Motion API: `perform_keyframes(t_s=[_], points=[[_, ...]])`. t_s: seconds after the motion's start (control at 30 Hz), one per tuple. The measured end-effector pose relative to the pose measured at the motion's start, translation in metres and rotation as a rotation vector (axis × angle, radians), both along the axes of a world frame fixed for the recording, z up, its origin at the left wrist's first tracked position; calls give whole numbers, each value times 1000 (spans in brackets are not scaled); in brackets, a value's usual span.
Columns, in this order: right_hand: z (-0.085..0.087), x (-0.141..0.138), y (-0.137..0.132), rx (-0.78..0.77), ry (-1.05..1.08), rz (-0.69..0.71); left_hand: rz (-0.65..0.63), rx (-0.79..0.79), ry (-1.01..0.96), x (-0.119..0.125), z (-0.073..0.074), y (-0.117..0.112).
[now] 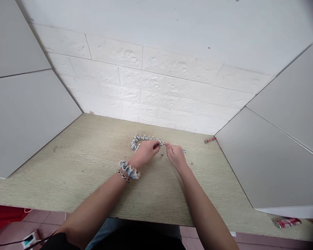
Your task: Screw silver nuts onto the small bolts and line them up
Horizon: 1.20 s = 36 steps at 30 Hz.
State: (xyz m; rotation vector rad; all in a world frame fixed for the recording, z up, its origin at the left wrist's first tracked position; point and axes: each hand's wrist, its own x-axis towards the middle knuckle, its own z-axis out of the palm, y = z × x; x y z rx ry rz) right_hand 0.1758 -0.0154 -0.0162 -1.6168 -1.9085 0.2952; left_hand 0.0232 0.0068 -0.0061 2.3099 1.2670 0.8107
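A row of small silver screws [143, 138] curves across the far part of the pale wood-grain desktop [75, 163], bending down at its left end and reappearing at the right [184, 151]. My left hand [145, 153] pinches a small metal screw [159, 143] between its fingertips. My right hand [175, 155] sits just to the right, its fingertips close to that same screw; its grip is hard to make out at this size. Both hands hide the middle of the row. A few tiny dark bits lie on the desktop below the fingers.
A white brick-textured wall [151, 80] rises behind the desk, with grey panels [28, 118] on both sides. A red marker [210, 140] lies at the back right corner. A crushed red can [287, 223] lies at the near right edge. Reddish floor tiles [41, 222] show below.
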Motion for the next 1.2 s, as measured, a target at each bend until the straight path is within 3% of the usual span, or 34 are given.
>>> perform_keyframes(t_s=[0.2, 0.4, 0.53, 0.63, 0.77, 0.9, 1.03, 1.2], points=[[2, 6, 3, -42, 22, -73, 55, -24, -17, -5, 0, 6], [-2, 26, 7, -372, -14, 17, 63, -27, -25, -6, -3, 7], [-5, 33, 7, -439, -15, 49, 58, -49, -5, -4, -3, 5], [-1, 39, 9, -410, 38, 33, 36, -35, 12, -4, -4, 4], [9, 53, 11, -240, 61, -222, 5, 6, 32, -4, -4, 4], [15, 68, 9, -246, -32, -378, -12, 0, 47, -3, -4, 3], [12, 78, 8, -316, -133, -384, -31, 3, 47, -4, -6, 3], [-1, 64, 16, -229, -275, -360, -31, 11, 36, -3, -8, 4]])
